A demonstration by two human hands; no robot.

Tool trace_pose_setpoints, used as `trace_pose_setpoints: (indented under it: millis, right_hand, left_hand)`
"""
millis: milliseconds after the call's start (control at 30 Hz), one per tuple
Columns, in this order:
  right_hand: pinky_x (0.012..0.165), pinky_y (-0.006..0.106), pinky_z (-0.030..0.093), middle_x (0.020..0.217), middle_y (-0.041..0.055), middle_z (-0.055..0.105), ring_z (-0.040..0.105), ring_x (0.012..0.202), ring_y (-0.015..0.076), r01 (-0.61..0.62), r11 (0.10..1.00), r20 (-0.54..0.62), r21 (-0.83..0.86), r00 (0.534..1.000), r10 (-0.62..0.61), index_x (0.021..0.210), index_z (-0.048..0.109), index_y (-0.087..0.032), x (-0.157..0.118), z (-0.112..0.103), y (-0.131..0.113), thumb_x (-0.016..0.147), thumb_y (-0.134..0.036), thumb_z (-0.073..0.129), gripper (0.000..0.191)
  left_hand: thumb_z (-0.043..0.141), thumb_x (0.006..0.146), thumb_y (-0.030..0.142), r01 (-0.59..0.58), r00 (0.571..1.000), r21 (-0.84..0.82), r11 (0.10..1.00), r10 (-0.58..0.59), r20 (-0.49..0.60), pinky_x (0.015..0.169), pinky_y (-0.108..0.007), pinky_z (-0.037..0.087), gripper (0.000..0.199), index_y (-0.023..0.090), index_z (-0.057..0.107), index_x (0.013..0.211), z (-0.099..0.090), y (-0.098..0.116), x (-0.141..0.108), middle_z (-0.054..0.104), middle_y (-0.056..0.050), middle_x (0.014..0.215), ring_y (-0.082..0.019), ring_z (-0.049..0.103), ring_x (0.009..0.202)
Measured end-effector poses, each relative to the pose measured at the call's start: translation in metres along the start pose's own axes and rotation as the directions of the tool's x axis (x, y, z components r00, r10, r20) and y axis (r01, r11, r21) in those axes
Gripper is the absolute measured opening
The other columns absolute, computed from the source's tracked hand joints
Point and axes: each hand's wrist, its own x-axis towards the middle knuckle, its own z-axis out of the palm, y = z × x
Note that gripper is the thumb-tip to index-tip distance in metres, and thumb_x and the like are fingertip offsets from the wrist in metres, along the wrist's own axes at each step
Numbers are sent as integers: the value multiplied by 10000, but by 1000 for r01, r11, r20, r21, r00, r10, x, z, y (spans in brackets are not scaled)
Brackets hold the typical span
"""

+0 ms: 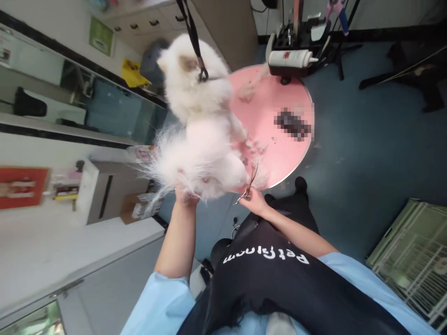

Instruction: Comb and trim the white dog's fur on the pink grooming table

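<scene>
Gripping the scissors (249, 186) in my right hand (256, 203), I have their blades beside the hind leg (234, 172) of the white dog (207, 135). My left hand (186, 197) touches its rear, where fur hides whether it is closed; I cannot tell. The dog is on the pink surface (291, 156), beside loose fur clumps (256, 146).

Your one camera sat on your head and looked forward and steeply down. Your apron (265, 293) was close to the lens, large across the bottom of the frame. Past it, near the centre, you saw your left hand (186, 197), your right hand (255, 202) and the white dog (209, 139) from above; the drawers (165, 18) at the upper left lay farther off.
</scene>
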Motion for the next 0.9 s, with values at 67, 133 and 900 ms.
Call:
trace_pose_setpoints:
  millis: [67, 133, 900]
  right_hand:
    - [906, 433, 543, 980, 84, 687, 675, 944, 242, 112, 979, -58, -168, 991, -123, 986, 570, -184, 1, 19, 14, 772, -228, 628, 227]
    - [944, 463, 528, 1055, 112, 675, 657, 1022, 270, 177, 943, -82, -283, 975, -207, 1025, 582, -185, 9, 33, 26, 780, -220, 618, 250]
    - [898, 436, 558, 1091, 139, 685, 667, 1018, 270, 270, 868, -88, -417, 939, -334, 1173, 563, -167, 29, 65, 46, 840, -150, 536, 334]
  left_hand:
    - [786, 689, 602, -25, 997, 0, 1000, 25, 72, 427, -271, 465, 455, 191, 728, 874, 1, 4, 1, 705, -75, 846, -185, 581, 615]
    - [812, 662, 612, -47, 989, -7, 999, 47, 140, 433, -259, 467, 468, 190, 715, 841, 3, 8, 3, 710, -69, 873, -182, 591, 641]
    - [775, 733, 613, -135, 936, 58, 989, 108, 336, 468, -308, 479, 529, 154, 753, 996, 4, 17, 4, 704, -62, 799, -170, 568, 533]
